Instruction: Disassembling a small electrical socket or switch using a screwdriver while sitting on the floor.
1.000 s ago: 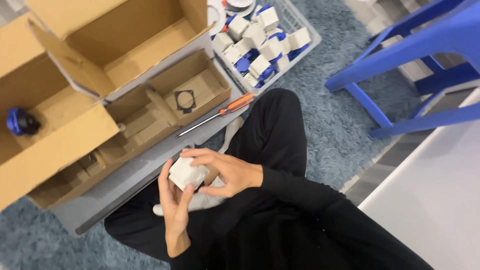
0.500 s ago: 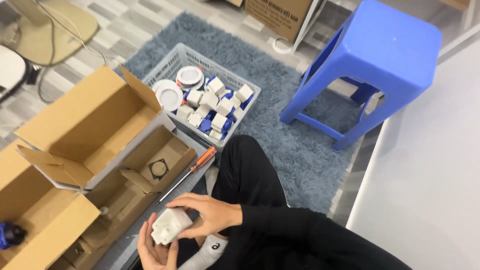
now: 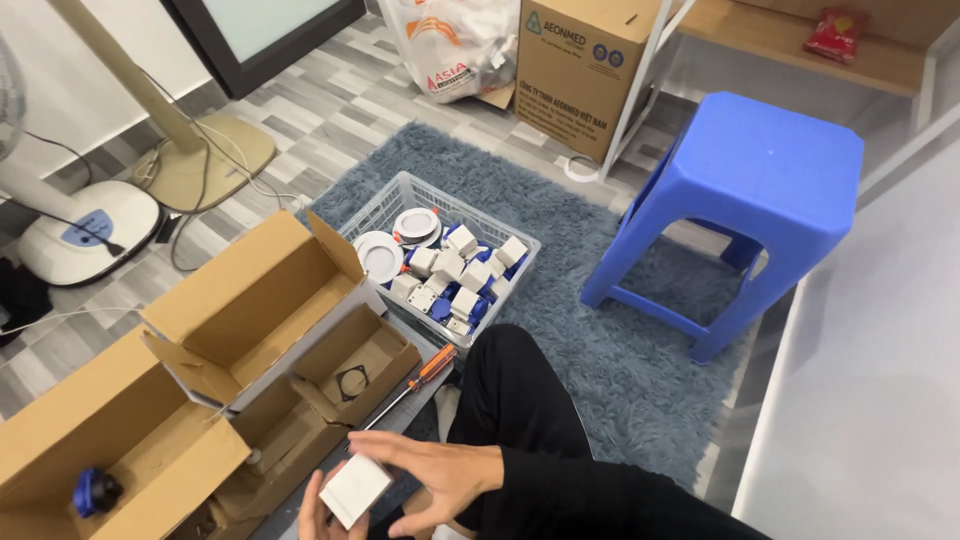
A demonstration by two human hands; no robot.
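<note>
Holding: a small white square box [image 3: 354, 490], low in the frame over my lap, between both my hands.
Right hand [image 3: 440, 478]: fingers spread and curved, draped over the box's top and right side, fingertips touching its upper edge.
Left hand [image 3: 322, 513]: mostly cut off by the bottom edge; its fingers rise behind the box's left side and press against it. I cannot tell how far they curl round.
Box tilt: one corner points down, a flat white face turned up toward me.
My leg [image 3: 520, 410]: black trousers, knee bent, just beyond my hands.
Screwdriver [image 3: 420, 376]: orange handle, thin metal shaft, lying on the floor just past the box, near my knee, pointing toward the cardboard.
Nearest carton [image 3: 345, 365]: small, open, brown, with a black ring-shaped part lying flat inside.
Larger cartons [image 3: 240, 300]: open cardboard boxes to my left, flaps up; one at far left has a blue round object [image 3: 95, 492] in it.
Basket [image 3: 440, 262]: grey plastic crate on the rug, holding many small white and blue boxes and two round white discs.
Rug [image 3: 610, 360]: shaggy grey-blue, under the basket and my leg.
Stool [image 3: 745, 200]: blue plastic, standing on the rug to my right, well apart from my hands.
</note>
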